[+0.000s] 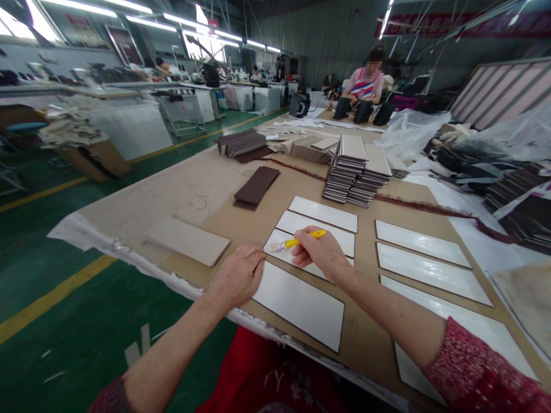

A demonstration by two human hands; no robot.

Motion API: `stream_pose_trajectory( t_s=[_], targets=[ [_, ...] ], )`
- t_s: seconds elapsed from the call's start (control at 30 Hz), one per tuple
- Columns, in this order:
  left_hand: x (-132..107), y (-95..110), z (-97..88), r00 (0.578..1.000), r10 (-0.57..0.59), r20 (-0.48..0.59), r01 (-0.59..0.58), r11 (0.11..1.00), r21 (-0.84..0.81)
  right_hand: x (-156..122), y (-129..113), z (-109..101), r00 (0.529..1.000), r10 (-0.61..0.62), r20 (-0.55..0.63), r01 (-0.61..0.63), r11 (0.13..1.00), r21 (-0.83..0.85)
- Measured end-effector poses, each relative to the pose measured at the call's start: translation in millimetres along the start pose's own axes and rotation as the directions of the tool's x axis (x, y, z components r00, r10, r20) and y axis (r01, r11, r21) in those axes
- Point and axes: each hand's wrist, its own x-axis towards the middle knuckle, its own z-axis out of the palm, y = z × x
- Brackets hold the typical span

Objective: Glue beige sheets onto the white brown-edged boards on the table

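Note:
My right hand [318,251] grips a paintbrush with a yellow handle [319,234]. Its pale bristles [275,247] rest on the left end of a white, dark-edged panel [282,236], partly covered by that hand. My left hand [241,274] is closed at this panel's left edge, pinching its corner; the fingertips are mostly hidden. Nearest me lies another white panel [301,304], just below both hands. Two more white panels [325,215] lie beyond the brush in the same column. Left of my left hand sits a plain beige board [187,240].
Glossy white panels [424,244] form a column to the right. Farther back stand stacked boards [348,172], a few dark brown boards [257,186] and a dark brown pile [241,143]. The table edge [172,282] runs near my left arm. A co-worker [364,86] sits at the far end.

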Motion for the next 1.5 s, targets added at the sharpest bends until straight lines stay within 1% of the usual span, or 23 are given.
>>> stream_pose_trajectory(
  t_s=[0.07,0.17,0.3,0.43,0.57,0.73,0.83,1.0,1.1,1.2,1.3,1.37,1.5],
  targets=[
    [0.2,0.0,0.0,1.000,-0.005,0.005,0.005,1.000,-0.001,-1.0,-1.0,-2.6,1.000,0.008,-0.003,-0.008,1.000,-0.025],
    [0.5,0.0,-0.3,1.000,-0.011,0.012,0.011,1.000,-0.001,-6.4,-5.9,-12.0,1.000,0.013,-0.015,-0.014,0.995,-0.099],
    [1.0,0.4,-0.7,1.000,-0.011,0.009,0.011,1.000,0.007,-17.1,-8.7,-32.3,0.998,0.057,-0.033,-0.062,0.982,-0.181],
    [1.2,1.7,-1.2,1.000,-0.008,0.006,0.008,1.000,0.010,-31.1,-5.1,-56.5,0.995,0.082,-0.060,-0.094,0.967,-0.236],
    [0.7,2.2,-1.7,1.000,-0.001,0.016,0.001,1.000,0.018,-47.3,-0.6,-80.1,0.988,0.113,-0.103,-0.136,0.957,-0.255],
    [0.4,0.5,-1.4,1.000,0.007,0.027,-0.008,0.999,0.043,-66.4,3.1,-106.1,0.979,0.121,-0.167,-0.164,0.947,-0.276],
    [0.9,0.0,-1.1,1.000,0.012,0.026,-0.014,0.999,0.043,-77.7,4.3,-117.8,0.974,0.122,-0.192,-0.176,0.939,-0.296],
    [1.0,0.1,-0.7,1.000,0.016,0.018,-0.017,0.998,0.055,-91.6,3.5,-131.3,0.975,0.111,-0.193,-0.173,0.923,-0.345],
    [0.5,-0.2,-0.5,1.000,0.016,0.020,-0.017,0.998,0.055,-94.5,-0.4,-135.4,0.980,0.057,-0.192,-0.124,0.925,-0.358],
    [0.2,-0.6,-0.4,1.000,0.021,0.019,-0.022,0.998,0.056,-94.0,-5.8,-132.2,0.979,0.010,-0.205,-0.095,0.908,-0.408],
    [0.1,-0.7,-0.4,1.000,0.025,0.010,-0.026,0.998,0.056,-91.3,-10.4,-121.0,0.982,0.038,-0.186,-0.121,0.877,-0.465],
    [0.0,-0.5,-0.5,1.000,0.026,0.009,-0.027,0.998,0.057,-88.0,-12.4,-111.0,0.984,0.063,-0.167,-0.135,0.872,-0.471],
    [-0.2,-0.7,-0.5,1.000,0.022,0.019,-0.023,0.998,0.057,-74.9,-14.3,-89.8,0.993,0.054,-0.107,-0.096,0.890,-0.445]
  ],
)
